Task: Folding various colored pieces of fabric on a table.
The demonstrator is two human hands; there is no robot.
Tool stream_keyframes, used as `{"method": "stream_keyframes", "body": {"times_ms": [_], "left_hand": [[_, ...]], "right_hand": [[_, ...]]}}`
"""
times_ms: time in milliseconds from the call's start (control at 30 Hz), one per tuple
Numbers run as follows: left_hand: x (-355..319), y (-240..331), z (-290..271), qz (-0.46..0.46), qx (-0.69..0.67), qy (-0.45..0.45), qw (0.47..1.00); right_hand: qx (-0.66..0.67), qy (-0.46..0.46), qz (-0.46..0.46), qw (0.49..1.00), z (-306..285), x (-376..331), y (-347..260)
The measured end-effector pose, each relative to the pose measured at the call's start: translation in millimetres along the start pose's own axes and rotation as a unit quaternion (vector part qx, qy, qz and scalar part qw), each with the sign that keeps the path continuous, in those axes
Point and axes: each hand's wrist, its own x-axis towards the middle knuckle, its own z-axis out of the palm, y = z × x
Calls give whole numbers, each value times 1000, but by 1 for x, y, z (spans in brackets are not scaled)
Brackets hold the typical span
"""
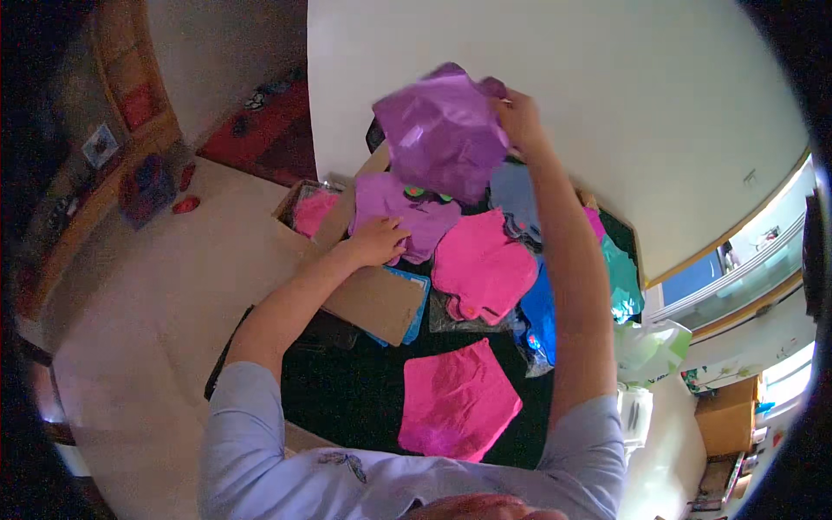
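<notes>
Up by the wall, my right hand (520,121) grips the corner of a shiny purple sheet of cloth (446,134), which hangs slightly creased and blurred. Below it, a matte purple cloth piece (403,204) with a green and black detail lies on the dark table. My left hand (379,241) rests on its lower left part, fingers stretched out. Pink cloth pieces (484,264) with small cut shapes lie stacked to the right. Nearer me lies a single pink cloth piece (459,399). A brown cardboard piece (377,303) sits under my left wrist, over something blue.
Grey-blue cloth (516,195), bright blue pieces (539,308) and teal pieces (620,273) lie along the right side, with clear plastic wrap. A box of pink packets (314,212) stands at the far left. A white-green bag (654,351) is beyond the right edge.
</notes>
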Motion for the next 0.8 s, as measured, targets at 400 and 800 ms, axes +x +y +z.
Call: {"method": "stream_keyframes", "body": {"times_ms": [400,800], "left_hand": [[80,-60,11,-22,78,156,984],[106,-86,27,-126,-130,200,963]], "right_hand": [[-50,20,-45,998,41,-16,44],[18,-210,-37,977,198,-104,80]]}}
